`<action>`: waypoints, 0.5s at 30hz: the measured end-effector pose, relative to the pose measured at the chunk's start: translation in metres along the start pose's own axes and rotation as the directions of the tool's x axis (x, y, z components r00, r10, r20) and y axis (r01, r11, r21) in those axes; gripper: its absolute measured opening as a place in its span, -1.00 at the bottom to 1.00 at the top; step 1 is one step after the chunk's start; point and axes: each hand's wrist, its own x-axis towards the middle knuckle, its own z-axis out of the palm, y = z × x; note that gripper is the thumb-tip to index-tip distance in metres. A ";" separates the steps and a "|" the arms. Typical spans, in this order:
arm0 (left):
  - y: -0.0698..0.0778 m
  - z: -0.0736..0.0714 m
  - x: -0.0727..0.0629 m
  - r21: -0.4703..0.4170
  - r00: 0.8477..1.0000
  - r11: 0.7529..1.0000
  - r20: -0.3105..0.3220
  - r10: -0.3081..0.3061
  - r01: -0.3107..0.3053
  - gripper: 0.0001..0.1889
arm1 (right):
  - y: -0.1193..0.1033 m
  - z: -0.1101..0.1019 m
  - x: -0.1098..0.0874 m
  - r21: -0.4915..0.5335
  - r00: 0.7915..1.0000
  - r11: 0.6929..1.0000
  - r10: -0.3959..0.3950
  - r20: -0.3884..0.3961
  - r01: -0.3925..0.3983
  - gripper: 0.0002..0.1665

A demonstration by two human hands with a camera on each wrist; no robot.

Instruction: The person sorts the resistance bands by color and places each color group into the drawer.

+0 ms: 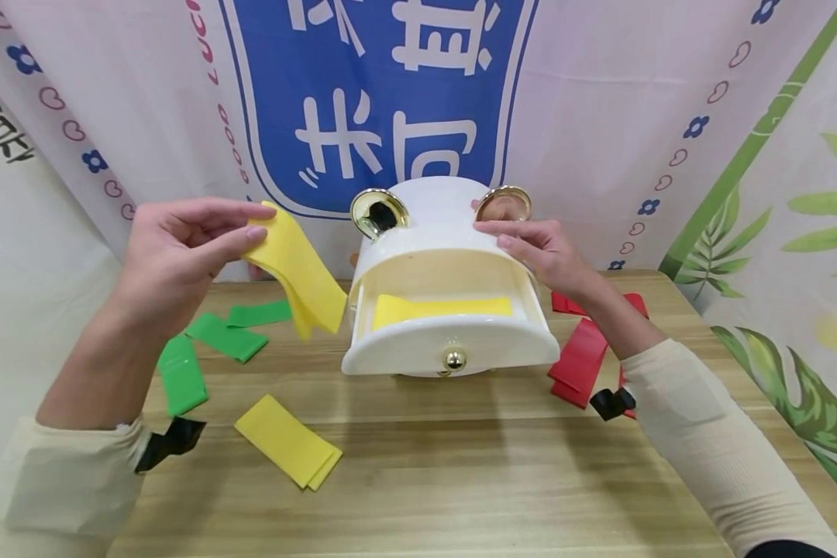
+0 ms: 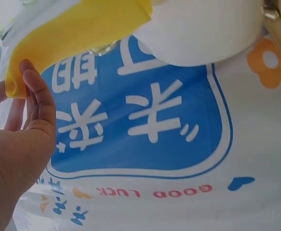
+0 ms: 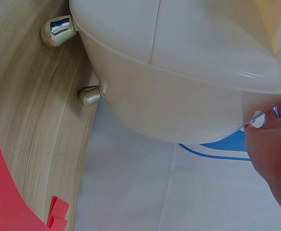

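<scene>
My left hand pinches a folded yellow strip by its upper end, between thumb and fingers. The strip hangs slanting down, its lower end right beside a white rounded box. In the left wrist view the same yellow strip stretches from the fingers toward the box. The box's front drawer, with a gold knob, is pulled out. Another yellow strip lies inside it. My right hand rests its extended fingers on the box's upper right side, by a gold-rimmed round piece.
Several green strips lie on the wooden table left of the box. A folded yellow strip is nearer the front. Red strips lie to the right, partly under my right arm. A printed curtain hangs behind.
</scene>
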 end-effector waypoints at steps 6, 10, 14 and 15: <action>0.004 0.010 0.002 -0.052 0.999 0.998 0.016 0.028 -0.027 -0.76 | 0.000 0.000 0.001 0.006 1.000 1.000 -0.014 0.002 0.014 -0.59; 0.006 0.018 0.006 -0.095 0.996 0.993 0.044 0.078 -0.074 -0.76 | 0.000 0.000 0.001 0.014 1.000 1.000 -0.020 0.003 0.020 -0.59; 0.009 0.027 0.010 -0.080 0.993 0.992 0.061 0.100 -0.095 -0.76 | 0.000 0.001 0.001 0.035 1.000 0.999 -0.029 0.004 0.029 -0.60; 0.009 0.029 0.011 -0.069 0.992 0.993 0.065 0.104 -0.100 -0.76 | -0.001 0.001 0.000 0.029 1.000 0.999 -0.028 0.003 0.028 -0.59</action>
